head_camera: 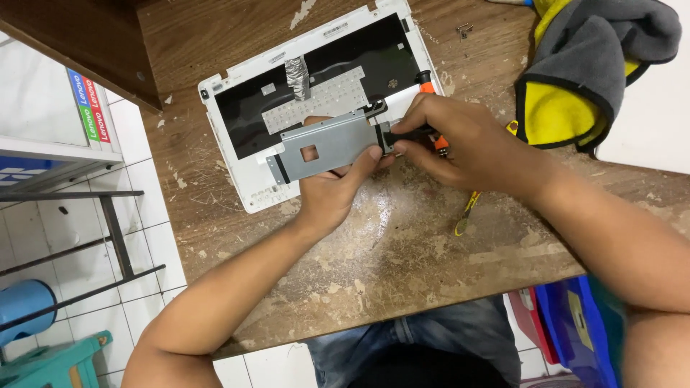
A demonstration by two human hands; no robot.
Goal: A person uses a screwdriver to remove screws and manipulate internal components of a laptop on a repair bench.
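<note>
Metal bracket (323, 146) pinched between left hand (332, 192) and right hand (460, 140)

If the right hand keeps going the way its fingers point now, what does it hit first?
The right hand points left, fingertips already pinching a black and orange tool at the end of the grey metal bracket that the left hand holds. It would probably press into that bracket first; the white laptop shell lies underneath.

bare forearms, no sleeves, blue denim jeans
</note>
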